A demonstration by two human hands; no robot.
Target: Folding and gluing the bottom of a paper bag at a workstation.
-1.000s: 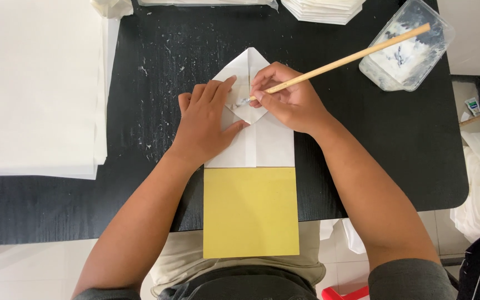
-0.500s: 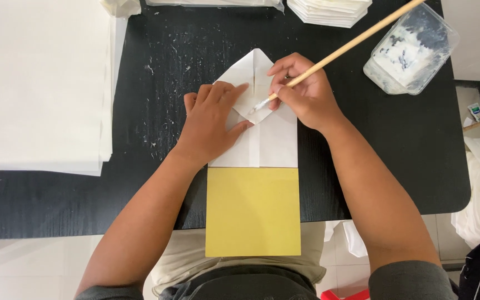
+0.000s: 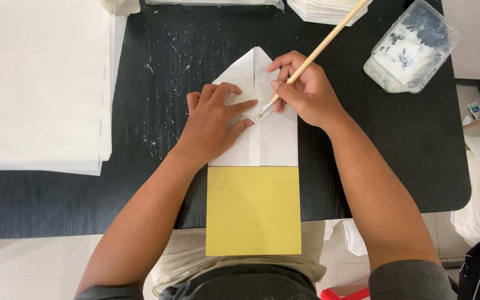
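Your folded white paper [image 3: 270, 139] lies at the centre of the frame on the black table [image 3: 395, 150], its top folded into a point with a seam running down the middle. Its lower edge meets a yellow card [image 3: 253, 210] that overhangs the table's near edge. Your left hand [image 3: 213, 125] lies flat and open on the left flap, fingers spread, pinning it. Your right hand [image 3: 306, 91] is closed around a wooden brush [image 3: 320, 49], whose tip touches the paper at the seam, just beside your left forefinger.

Since half a second ago, the brush tip has slid slightly lower along the seam, while your left hand has stayed put.

At upper right, a clear plastic tub [image 3: 409, 47] holds white paste, probably glue. A stack of white sheets [image 3: 37, 83] fills the upper left.
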